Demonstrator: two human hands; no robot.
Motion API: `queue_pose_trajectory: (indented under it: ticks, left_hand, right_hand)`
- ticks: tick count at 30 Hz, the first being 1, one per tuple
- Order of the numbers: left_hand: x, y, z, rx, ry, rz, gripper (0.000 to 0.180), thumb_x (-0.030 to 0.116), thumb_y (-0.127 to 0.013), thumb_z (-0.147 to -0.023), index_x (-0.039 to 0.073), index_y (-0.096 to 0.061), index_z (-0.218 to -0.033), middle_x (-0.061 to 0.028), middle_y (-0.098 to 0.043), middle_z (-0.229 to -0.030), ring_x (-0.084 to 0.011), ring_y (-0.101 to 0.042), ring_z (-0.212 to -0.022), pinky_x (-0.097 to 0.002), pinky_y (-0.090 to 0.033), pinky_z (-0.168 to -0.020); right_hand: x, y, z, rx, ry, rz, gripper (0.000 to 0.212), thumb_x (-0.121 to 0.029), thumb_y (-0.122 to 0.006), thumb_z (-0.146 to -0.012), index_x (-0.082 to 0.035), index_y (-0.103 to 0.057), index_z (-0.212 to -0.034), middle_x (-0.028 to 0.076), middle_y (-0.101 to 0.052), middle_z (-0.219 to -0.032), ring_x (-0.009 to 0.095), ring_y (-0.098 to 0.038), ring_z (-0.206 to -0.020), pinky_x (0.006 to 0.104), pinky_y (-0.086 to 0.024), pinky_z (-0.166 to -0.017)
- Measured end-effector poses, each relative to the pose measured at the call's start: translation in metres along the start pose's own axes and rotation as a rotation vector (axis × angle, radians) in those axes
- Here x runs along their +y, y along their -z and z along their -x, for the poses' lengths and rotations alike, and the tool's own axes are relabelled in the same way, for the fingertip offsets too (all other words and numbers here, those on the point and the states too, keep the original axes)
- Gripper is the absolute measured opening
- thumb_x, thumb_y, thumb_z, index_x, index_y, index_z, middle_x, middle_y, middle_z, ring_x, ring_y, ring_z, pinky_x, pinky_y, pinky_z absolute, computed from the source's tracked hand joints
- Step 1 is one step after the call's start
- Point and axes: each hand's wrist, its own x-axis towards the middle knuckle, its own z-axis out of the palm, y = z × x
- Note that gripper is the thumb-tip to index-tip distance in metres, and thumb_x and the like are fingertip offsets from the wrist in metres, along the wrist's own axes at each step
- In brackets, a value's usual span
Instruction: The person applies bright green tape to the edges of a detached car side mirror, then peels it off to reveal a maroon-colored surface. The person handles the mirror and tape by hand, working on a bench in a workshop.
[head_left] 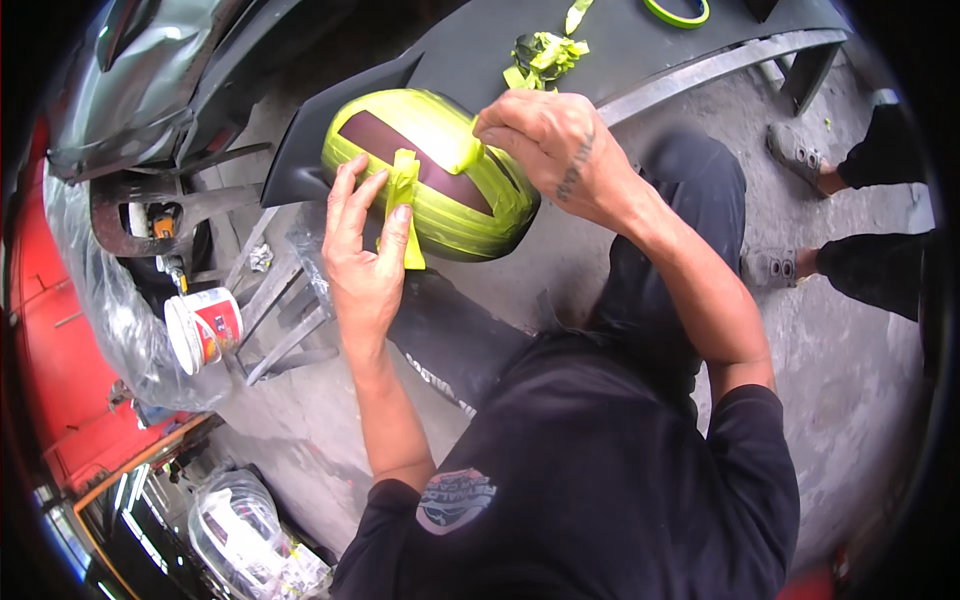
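Observation:
A rounded, car-mirror-shaped shell, wrapped in yellow-green masking tape with dark maroon bands showing, is in front of me. My left hand rests at its near left side, with a folded yellow-green tape strip between thumb and fingers. Over the shell's right end, my right hand is closed in a pinch on a tape strip that lifts off the surface. The fingertips of the right hand are partly hidden behind its knuckles.
Crumpled tape and a tape roll lie on a dark panel beyond the shell. A white-and-red bucket hangs at left near a metal stand. Another person's shoes are at right. Plastic-wrapped items sit lower left.

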Motion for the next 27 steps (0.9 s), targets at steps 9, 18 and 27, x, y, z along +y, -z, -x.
queue_pose_trajectory:
  ticks: [9,18,27]
  left_hand:
    - [0.001,0.001,0.001,-0.003,-0.002,0.012,0.038,0.006,-0.073,-0.094,0.001,-0.069,-0.132,-0.0168,-0.058,-0.150,-0.0327,-0.053,-0.142,-0.0426,-0.039,-0.120]
    - [0.003,0.006,0.002,0.054,0.074,0.179,0.044,0.009,-0.073,-0.096,0.000,-0.061,-0.137,-0.0172,-0.056,-0.151,-0.0322,-0.053,-0.141,-0.0428,-0.040,-0.118]
    - [0.023,0.001,0.018,0.165,0.090,0.738,0.045,0.007,-0.066,-0.104,-0.005,-0.054,-0.145,-0.0095,-0.068,-0.122,-0.0144,-0.065,-0.105,-0.0256,-0.050,-0.092]
  right_hand:
    - [0.012,-0.007,-0.081,0.179,-0.336,-0.562,0.022,-0.013,-0.064,-0.104,0.008,-0.070,-0.105,0.009,-0.073,-0.086,0.016,-0.073,-0.081,0.0303,-0.062,-0.076]
    - [-0.069,0.021,-0.147,0.366,0.188,-0.500,0.019,-0.014,-0.069,-0.094,0.004,-0.073,-0.093,0.009,-0.071,-0.076,0.018,-0.068,-0.070,0.0307,-0.055,-0.066]
    - [-0.070,-0.002,-0.069,-0.253,-0.055,-0.803,0.025,-0.017,-0.074,-0.095,0.003,-0.076,-0.111,0.011,-0.075,-0.089,0.019,-0.071,-0.082,0.0340,-0.056,-0.078]
